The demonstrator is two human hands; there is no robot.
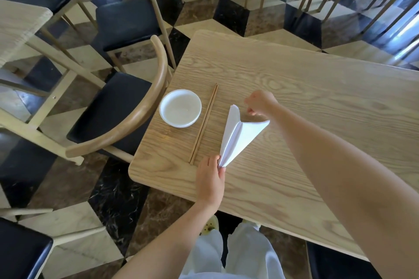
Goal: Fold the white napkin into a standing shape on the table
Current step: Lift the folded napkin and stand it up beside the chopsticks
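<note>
Nearest the camera, the person's left hand (209, 179) pinched the narrow point of the white napkin (238, 136), fingers closed on it at the table's (294, 88) near edge. From that pinch the folded napkin ran up and away, widening like a cone toward the right hand (260, 102), which hovered just beyond its far corner with fingers curled; whether they gripped cloth could not be told. Chopsticks (204, 123) and a bowl (180, 108) lay beyond the left hand's outer side.

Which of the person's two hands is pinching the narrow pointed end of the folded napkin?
The left hand, nearest the table's front edge, pinches the napkin at its pointed tip. The right hand is at the wide, open end, farther up the table.
</note>
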